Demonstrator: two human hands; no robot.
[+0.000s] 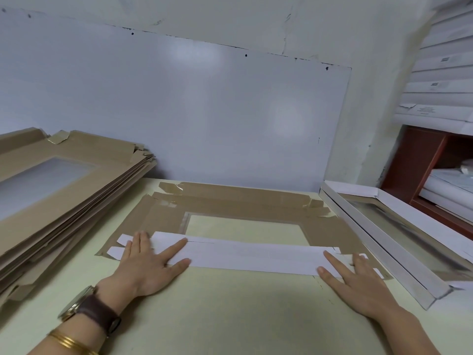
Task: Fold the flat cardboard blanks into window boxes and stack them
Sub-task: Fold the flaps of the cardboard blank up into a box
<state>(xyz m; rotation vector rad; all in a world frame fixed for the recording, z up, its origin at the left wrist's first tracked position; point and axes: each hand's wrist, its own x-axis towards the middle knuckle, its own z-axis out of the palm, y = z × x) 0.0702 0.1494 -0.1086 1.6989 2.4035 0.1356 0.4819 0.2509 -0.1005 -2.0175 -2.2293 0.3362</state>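
A flat brown cardboard blank (230,203) with a clear window lies on the pale table (230,316) in front of me. Its near flap (250,254) is folded over, white side up. My left hand (148,262) presses flat on the flap's left end with fingers spread. On the flap's right end, my right hand (358,280) presses down, fingers straight. A tall stack of flat brown blanks (64,190) lies at the left. A folded white window box (399,234) stands at the right.
A white board (179,111) leans against the wall behind the table. A red-brown shelf (425,160) with white rolls and white packs above it is at the far right. I wear a watch and bangles on the left wrist.
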